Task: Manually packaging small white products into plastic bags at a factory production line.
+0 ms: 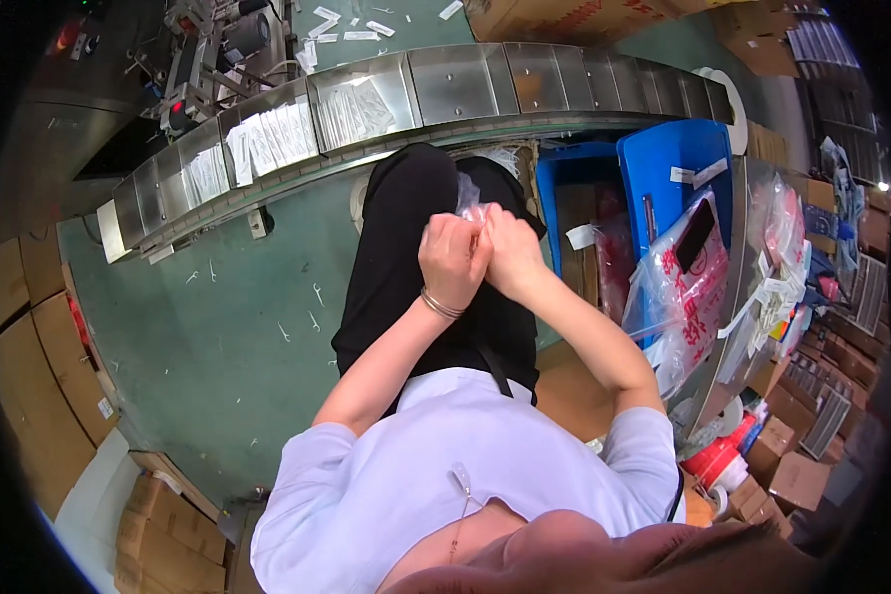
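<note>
Over my lap, my left hand (451, 259) and my right hand (511, 247) meet with their fingers curled and pressed together. Between them they pinch a small clear plastic bag (468, 192), whose crumpled end sticks out beyond my fingertips against my dark trousers. What the bag contains, if anything, is hidden by my fingers. In front of my knees runs a metal conveyor (455, 84) divided into compartments. Flat white packets (270, 141) lie in some compartments toward the left, and more packets (354, 109) are heaped in the one beside them.
To my right stand blue bins (668, 178), with a clear bag with red print (688, 297) and a dark phone (696, 236) on top. Cardboard boxes (45, 366) are stacked at the left. A machine (203, 69) stands beyond the conveyor. Small white scraps (315, 320) litter the green floor.
</note>
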Tool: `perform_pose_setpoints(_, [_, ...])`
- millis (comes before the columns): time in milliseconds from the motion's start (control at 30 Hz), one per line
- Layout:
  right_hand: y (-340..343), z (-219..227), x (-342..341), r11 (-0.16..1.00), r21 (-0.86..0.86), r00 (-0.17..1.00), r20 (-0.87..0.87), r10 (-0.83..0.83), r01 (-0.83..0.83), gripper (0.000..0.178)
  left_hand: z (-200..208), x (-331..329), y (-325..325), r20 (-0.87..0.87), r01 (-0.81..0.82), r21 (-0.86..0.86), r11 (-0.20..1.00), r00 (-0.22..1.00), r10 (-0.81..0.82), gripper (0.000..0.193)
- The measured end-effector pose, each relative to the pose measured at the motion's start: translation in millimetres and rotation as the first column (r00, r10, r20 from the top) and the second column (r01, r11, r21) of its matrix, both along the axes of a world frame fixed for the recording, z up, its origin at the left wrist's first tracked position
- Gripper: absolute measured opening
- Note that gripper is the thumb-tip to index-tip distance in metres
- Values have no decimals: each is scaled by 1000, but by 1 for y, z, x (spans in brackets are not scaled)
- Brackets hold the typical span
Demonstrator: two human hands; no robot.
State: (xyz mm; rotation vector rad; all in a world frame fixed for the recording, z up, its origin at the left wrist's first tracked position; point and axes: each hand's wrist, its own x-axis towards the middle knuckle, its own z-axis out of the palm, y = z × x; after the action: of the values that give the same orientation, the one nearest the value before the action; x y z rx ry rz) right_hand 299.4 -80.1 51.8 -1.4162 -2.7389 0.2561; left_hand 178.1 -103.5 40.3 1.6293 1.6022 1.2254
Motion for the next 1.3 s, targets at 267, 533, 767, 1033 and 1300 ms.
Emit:
perform_pose_setpoints(267, [0, 29, 10, 931, -365, 916, -364, -168, 25, 48, -37, 7, -2, 291, 44, 155, 987, 953, -88, 14])
perform_pose_setpoints(533, [-35, -19, 14, 971, -154, 568, -790, -231, 180, 28, -33, 3, -5, 333, 76, 13, 997, 940, -76, 15])
perform_pose_setpoints(767, [-38, -28, 4, 933, -165, 433, -850, -299, 321, 14, 14, -52, 13, -292, 611, 74, 788, 769, -569, 41])
perform_pose_setpoints(1033, [-49, -15, 0, 898, -220, 423, -822, -381, 381, 11, 2, -28, 14, -714, 618, -165, 769, 463, -525, 69])
perform_pose_setpoints(1300, [-71, 4, 1, 884, -103, 538, -759, -366, 455, 10, 7, -14, -18, -508, 591, 39, 805, 706, -493, 52])
